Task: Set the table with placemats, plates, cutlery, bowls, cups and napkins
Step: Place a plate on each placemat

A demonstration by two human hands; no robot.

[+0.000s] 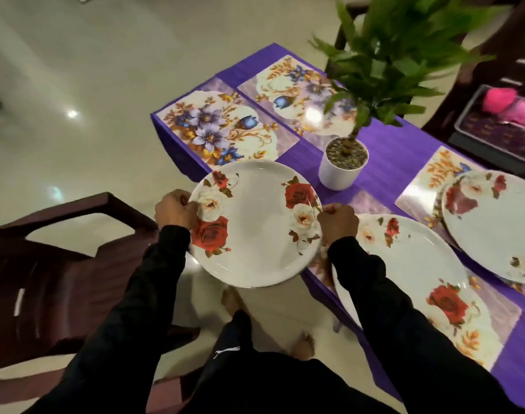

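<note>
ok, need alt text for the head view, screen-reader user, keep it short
A person in black sleeves holds a white rose-patterned plate by its rim with the left hand and right hand, above the edge of a purple table. Two matching plates already sit on floral placemats at right; two bare placemats lie beyond, near a potted plant.

A potted plant (344, 165) is standing beyond the fingers, a brown chair (46, 249) sitting left of them.
</note>
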